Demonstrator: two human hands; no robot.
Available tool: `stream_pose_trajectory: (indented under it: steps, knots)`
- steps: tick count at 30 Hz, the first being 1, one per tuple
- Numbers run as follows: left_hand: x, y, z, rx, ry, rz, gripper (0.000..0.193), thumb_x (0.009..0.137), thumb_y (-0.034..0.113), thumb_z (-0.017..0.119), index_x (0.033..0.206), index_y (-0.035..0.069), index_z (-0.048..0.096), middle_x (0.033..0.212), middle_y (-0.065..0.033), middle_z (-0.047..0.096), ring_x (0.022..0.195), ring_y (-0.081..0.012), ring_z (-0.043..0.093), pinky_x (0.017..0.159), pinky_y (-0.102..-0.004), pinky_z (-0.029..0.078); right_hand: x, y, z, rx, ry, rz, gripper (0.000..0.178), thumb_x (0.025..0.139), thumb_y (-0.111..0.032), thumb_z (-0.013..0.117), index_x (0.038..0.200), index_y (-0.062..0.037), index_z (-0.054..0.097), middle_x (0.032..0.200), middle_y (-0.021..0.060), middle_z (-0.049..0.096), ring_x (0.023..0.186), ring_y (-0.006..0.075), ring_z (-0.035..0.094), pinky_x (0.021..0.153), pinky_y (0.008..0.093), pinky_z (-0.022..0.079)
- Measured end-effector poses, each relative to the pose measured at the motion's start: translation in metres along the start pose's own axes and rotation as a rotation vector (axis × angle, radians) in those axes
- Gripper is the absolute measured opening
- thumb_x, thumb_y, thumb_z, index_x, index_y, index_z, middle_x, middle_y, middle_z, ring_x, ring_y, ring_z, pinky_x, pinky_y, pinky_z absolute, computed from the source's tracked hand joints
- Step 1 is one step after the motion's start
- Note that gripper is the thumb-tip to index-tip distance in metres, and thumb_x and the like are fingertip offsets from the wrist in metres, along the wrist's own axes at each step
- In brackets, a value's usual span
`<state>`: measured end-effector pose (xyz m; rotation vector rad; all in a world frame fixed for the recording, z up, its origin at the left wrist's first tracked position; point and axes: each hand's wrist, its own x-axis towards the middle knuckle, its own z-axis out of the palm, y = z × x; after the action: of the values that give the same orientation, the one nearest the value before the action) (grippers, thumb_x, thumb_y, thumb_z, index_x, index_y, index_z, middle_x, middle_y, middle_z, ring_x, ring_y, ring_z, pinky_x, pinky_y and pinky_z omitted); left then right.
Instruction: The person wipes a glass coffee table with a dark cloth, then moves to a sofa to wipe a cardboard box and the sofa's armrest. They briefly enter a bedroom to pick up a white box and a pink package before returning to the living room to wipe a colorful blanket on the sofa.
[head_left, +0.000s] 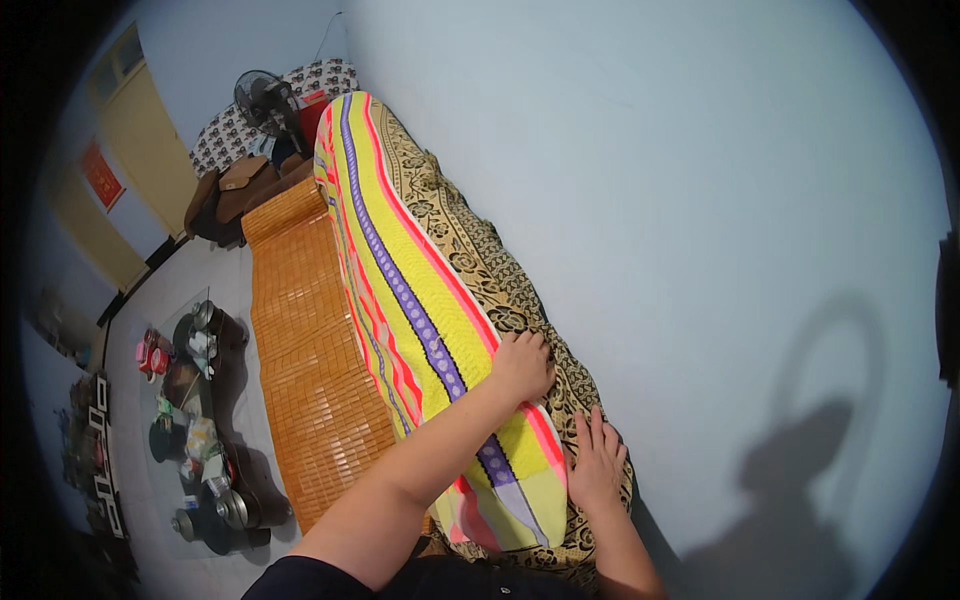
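Observation:
A long yellow cover (400, 250) with pink, purple and white stripes lies along the back of a sofa. Under it, a black-and-tan floral sofa cover (480, 255) shows on the wall side. My left hand (523, 365) is at the striped cover's wall-side edge, its fingers curled down over the border, their tips hidden. Closer to me, my right hand (597, 465) rests on the floral fabric beside that same edge, fingers stretched out and spread. The near end of the striped cover tapers and folds by my body.
A pale wall (720, 220) rises close on the right. An orange bamboo mat (305, 350) covers the seat on the left. Beyond it stands a glass table (212, 400) crowded with pots and other items. A fan (265, 100) and brown bags (245, 180) are at the far end.

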<state>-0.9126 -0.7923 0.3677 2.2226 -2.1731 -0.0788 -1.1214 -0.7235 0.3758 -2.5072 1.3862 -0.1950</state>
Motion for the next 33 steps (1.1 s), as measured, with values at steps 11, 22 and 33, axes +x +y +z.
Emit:
stream_pose_trajectory:
  steps: [11,22,33]
  knots:
    - [0.020,0.008,-0.011,0.098,-0.190,-0.073,0.055,0.081,0.055,0.052,0.108,0.010,0.069,0.114,-0.0064,0.055,0.114,-0.0214,0.044,0.095,-0.0354,0.030,0.015,-0.001,0.007,0.110,-0.112,0.187,0.059,0.089,-0.041,0.052,0.135,-0.0062,0.039,0.133,0.0165,0.048,0.121,0.0314,0.046,0.099,0.0464,0.032]
    - [-0.019,0.007,0.011,-0.327,0.333,0.288,0.025,0.082,0.025,0.055,0.099,0.009,0.066,0.097,-0.0058,0.061,0.098,-0.0204,0.058,0.087,-0.0371,0.043,0.022,0.005,0.029,0.073,0.115,0.090,0.055,0.091,-0.041,0.049,0.126,0.0022,0.048,0.122,0.0206,0.055,0.113,0.0333,0.052,0.097,0.0418,0.038]
    - [0.038,-0.005,0.039,-0.074,-0.362,0.325,0.031,0.083,0.035,0.053,0.105,0.020,0.068,0.114,-0.0003,0.064,0.116,-0.0156,0.049,0.102,-0.0471,0.025,0.085,-0.041,0.002,0.552,0.517,-0.333,0.026,0.088,-0.005,0.049,0.113,-0.0012,0.056,0.114,0.0143,0.057,0.105,0.0350,0.052,0.093,0.0431,0.042]
